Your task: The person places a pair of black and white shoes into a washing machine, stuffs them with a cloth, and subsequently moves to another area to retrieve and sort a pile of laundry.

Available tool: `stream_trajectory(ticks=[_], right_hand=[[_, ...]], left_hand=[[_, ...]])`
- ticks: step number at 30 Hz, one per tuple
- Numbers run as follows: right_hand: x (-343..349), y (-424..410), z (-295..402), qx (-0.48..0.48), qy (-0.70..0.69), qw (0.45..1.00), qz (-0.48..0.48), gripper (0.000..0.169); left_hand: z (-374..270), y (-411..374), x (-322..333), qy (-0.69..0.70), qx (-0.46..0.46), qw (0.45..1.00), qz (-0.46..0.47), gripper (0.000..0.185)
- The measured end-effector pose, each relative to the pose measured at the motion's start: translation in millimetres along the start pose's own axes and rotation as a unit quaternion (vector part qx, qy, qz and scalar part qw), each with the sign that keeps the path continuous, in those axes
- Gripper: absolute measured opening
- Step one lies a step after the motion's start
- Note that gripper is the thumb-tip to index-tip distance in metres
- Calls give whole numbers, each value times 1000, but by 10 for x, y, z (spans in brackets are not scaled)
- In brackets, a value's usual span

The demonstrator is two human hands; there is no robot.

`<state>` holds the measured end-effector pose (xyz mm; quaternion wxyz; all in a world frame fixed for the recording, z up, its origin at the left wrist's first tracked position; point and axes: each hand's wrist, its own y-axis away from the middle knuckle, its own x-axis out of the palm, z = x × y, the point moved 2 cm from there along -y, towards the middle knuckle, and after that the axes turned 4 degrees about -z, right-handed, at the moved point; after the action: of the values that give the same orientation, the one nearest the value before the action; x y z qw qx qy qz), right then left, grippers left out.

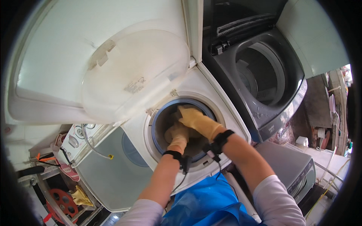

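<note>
Both of my hands wear yellow rubber gloves and reach into the round, blue-rimmed tub point(157, 118) of a white top-loading washing machine point(210, 84). My left hand point(177, 132) is deeper, over the lower middle of the tub, and its fingers are hard to make out. Above it and to the right is my right hand point(195, 117), near the far inner wall, with its fingertips close to a blurred, brownish patch. Whether either hand holds anything cannot be told. The tub's bottom is dark. The round translucent inner lid point(135, 73) stands raised behind the opening.
At the right stands a dark grey top-loading washing machine point(254, 82) with its lid up. A grey front-loading appliance point(285, 166) is below it. On the left are a twin-tub washer's grey cover point(110, 172), a hose point(90, 144) and a metal cart with a red wheel point(62, 204).
</note>
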<state>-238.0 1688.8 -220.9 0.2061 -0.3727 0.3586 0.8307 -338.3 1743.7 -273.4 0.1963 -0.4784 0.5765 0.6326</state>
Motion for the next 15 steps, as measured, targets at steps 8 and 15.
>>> stream_trajectory(ticks=[8, 15], right_hand=[[-1711, 2285, -252, -150, -743, 649, 55, 99], [-1959, 3590, -76, -410, -876, 253, 28, 109]], left_hand=[[309, 1649, -2305, 223, 170, 907, -313, 55], [819, 2179, -4487, -164, 30, 675, -719, 74]])
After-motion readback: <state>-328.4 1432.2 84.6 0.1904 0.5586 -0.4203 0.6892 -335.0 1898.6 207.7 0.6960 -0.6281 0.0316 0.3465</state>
